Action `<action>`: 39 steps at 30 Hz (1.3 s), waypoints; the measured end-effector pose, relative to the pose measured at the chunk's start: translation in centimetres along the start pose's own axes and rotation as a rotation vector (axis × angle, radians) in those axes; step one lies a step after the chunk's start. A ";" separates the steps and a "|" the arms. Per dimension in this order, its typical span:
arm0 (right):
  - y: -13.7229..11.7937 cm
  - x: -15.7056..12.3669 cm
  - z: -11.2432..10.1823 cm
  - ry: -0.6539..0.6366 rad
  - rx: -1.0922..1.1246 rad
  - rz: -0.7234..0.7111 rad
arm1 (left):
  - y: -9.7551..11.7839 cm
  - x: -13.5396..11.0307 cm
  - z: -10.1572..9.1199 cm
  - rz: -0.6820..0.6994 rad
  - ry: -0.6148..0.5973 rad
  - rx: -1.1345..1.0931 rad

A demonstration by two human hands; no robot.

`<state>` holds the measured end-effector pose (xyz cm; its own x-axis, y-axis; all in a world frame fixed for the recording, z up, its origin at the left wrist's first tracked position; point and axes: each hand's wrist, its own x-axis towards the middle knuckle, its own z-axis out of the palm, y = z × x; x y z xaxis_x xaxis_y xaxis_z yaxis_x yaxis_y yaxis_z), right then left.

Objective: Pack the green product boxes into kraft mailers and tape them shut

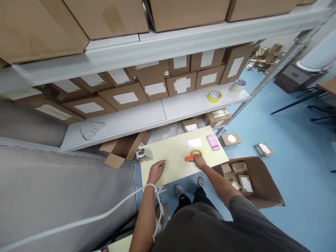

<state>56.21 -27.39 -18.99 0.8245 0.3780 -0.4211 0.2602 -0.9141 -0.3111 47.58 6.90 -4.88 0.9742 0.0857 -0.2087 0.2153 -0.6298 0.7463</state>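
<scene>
On the pale yellow table [173,164], my right hand [200,162] grips an orange tape dispenser [189,158] that carries a yellow tape roll [196,152]. My left hand [156,171] hovers over the table's left part, fingers loosely curled with a gap at the thumb and nothing visible in it. Beyond it, at the table's left edge, stands a small printed box [144,154]. A white paper label [194,142] lies behind the dispenser. Farther right is a pink stack [213,142], blurred by pixelation.
A white cable [105,214] crosses my left forearm. Behind the table, a shelf [141,117] holds labelled cartons [126,98], glasses [92,131] and tape rolls [215,96]. An open carton [126,148] sits at left; a large carton [265,182] with small boxes stands on the floor at right.
</scene>
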 end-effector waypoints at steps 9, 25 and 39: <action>-1.5 0.5 -3.3 -0.069 -0.009 0.135 | 0.6 -1.8 1.9 0.001 -0.018 0.015; -21.3 -1.1 -7.4 0.157 0.401 -0.664 | -1.3 -14.5 -3.4 -0.093 0.536 0.001; -38.7 -16.9 4.4 -0.258 0.192 -1.338 | -0.8 -49.0 8.1 -0.769 1.131 -0.043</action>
<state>29.98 2.24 -3.62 -0.1192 0.9812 0.1518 0.6843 0.1920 -0.7035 -0.91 -3.02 -0.40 0.1274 0.9913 0.0340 0.7041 -0.1145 0.7008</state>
